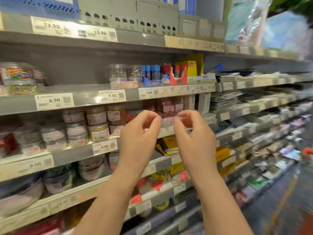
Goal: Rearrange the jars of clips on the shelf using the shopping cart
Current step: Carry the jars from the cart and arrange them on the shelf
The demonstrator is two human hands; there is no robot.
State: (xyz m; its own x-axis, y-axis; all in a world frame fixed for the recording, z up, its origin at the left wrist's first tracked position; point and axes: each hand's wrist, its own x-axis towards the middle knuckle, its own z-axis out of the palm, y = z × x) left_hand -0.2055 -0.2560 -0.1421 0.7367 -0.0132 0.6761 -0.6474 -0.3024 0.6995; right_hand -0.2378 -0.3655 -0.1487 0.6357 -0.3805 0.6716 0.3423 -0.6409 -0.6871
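My left hand (140, 133) and right hand (193, 133) curl by blurry clear jars of red clips (169, 107), can't tell if gripping; shelf lip (166, 131) just below.

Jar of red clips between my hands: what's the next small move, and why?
Probably close both hands on the jar of red clips and draw it forward off the shelf. The left hand and right hand are raised at either side of it, fingers curled toward each other, at its height. Blur hides whether they already touch it.
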